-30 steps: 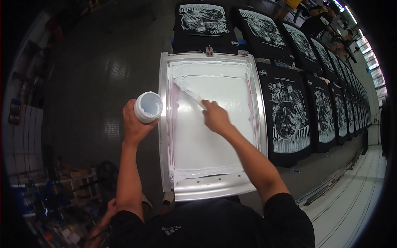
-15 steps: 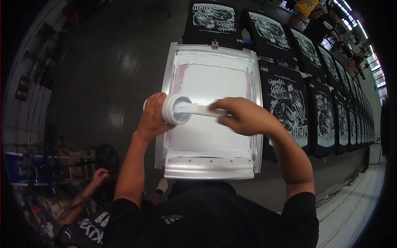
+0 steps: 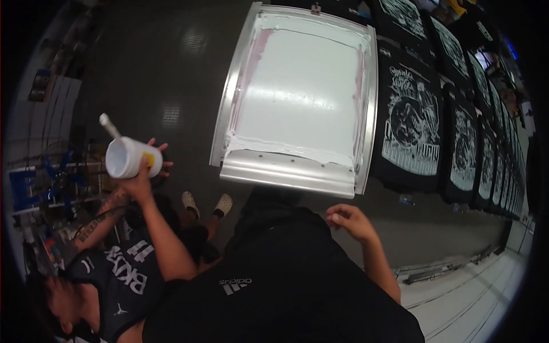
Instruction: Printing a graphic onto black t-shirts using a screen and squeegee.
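Note:
Out at the left, my left hand (image 3: 138,184) is closed on a white plastic tub (image 3: 135,157) with a yellow label. The tub is tipped so its mouth faces left. A white-coated spatula (image 3: 110,127) sticks out over its rim. Spread fingers (image 3: 164,164) show just beyond the tub; they look like a co-worker's, whose tattooed forearm (image 3: 97,222) reaches in beneath my hand. My right hand (image 3: 353,222) hangs empty, fingers loosely bent, below the right corner of a printing screen (image 3: 229,100). White ink (image 3: 303,91) covers the mesh inside the screen's metal frame.
A metal bar (image 3: 286,178) lies across the screen's near end. To the right stand rows of boards carrying black shirts (image 3: 409,114) with white prints. The co-worker (image 3: 123,268) is close at my left, light clogs (image 3: 224,204) on the floor, and a rack (image 3: 34,188) stands behind.
The tub has gone from over the screen to the far left in my left hand. My right hand has let go of the spatula and dropped. The co-worker's arm has come closer to the tub.

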The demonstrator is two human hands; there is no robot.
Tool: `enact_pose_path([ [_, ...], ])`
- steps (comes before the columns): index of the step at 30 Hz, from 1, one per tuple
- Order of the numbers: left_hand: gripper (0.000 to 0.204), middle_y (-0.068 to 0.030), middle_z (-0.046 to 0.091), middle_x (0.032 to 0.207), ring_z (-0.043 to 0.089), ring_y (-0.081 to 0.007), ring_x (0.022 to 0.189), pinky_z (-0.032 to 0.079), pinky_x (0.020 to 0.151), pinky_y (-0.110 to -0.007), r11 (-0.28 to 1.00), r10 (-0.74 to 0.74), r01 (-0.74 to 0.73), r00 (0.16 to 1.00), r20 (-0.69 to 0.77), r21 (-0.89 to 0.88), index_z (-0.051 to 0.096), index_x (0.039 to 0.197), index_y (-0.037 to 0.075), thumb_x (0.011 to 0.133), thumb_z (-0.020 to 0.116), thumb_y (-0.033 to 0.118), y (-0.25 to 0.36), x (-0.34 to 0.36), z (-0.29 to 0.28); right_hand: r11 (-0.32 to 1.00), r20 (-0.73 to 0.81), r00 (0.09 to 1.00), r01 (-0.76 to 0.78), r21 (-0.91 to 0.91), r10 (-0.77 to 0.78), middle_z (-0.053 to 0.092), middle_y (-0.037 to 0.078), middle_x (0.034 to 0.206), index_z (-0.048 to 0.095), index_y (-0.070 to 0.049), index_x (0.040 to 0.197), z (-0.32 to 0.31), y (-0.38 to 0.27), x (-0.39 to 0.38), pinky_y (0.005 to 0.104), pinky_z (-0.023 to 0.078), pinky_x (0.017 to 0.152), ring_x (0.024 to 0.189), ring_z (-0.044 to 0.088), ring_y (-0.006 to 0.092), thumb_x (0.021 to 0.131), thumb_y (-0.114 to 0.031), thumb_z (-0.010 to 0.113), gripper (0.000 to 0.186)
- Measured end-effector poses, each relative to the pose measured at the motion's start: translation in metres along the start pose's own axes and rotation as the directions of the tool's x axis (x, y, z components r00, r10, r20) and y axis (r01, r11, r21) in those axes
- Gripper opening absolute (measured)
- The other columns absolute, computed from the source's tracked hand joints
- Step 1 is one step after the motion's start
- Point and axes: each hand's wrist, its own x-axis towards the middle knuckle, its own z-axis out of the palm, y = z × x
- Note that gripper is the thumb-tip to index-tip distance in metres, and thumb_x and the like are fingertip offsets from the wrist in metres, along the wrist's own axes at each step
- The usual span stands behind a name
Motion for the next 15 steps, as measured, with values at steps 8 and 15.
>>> enact_pose_path([
  [8,0.055,-0.0242,0.067,0.114,0.071,-0.0325,0.074,0.062,0.057,-0.039,0.972,0.218,-0.228,0.781,-0.585,0.058,0.039,0.139,0.001,0.091,0.066,0.003,0.02,-0.02,-0.017,0.631,-0.105,0.992,0.037,0.775,0.071,0.061,0.017,0.118,0.053,-0.005,0.125,0.062,0.058,0.083,0.0382,0.054,0.081,0.098,0.064,0.0263,0.094,-0.04,0.066,0.049],
  [15,0.048,-0.0203,0.07,0.107,0.069,-0.027,0.098,0.057,0.087,-0.036,0.705,0.684,0.048,0.215,-0.697,0.707,0.06,0.113,-0.012,0.08,0.083,0.016,-0.039,-0.035,-0.13,0.561,-0.243,0.957,0.114,0.82,0.161,0.059,0.017,0.113,0.052,-0.005,0.123,0.086,0.035,0.109,0.043,0.056,0.081,0.097,0.063,0.0311,0.092,-0.034,0.07,0.046],
])
